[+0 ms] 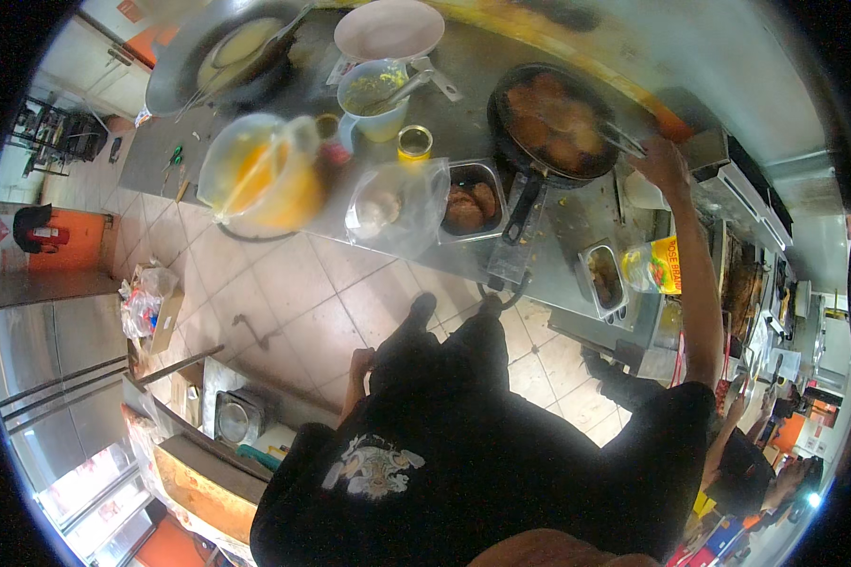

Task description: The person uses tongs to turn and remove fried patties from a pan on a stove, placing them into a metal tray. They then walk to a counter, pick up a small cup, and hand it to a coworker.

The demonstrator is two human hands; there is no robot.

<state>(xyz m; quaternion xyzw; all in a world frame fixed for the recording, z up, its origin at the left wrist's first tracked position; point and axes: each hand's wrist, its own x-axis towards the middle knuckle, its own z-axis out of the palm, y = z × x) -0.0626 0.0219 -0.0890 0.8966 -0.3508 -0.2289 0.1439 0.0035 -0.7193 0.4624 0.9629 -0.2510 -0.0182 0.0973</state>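
My right hand [663,169] is shut on metal tongs [625,140], whose tips reach over the right side of a black frying pan [496,131]. Several browned, flat pieces of food [539,124] lie in the pan, with a slight haze above them. The pan's black handle [525,209] points toward me. Low at my side hangs my left hand [361,363], close to my thigh; its fingers look curled, but whether it holds anything is hidden. Left of the handle, a steel container [500,227] holds brownish patties [470,205], beside a clear plastic bag [397,205] with something pale inside.
Left along the counter stand a yellow can [415,145], a blue-tinted jug [358,120], a large jug of orange liquid [245,177] and a wok [174,71]. Rightward are a small steel container [601,310] and a yellow printed package [652,266]. Another person [741,461] stands at right.
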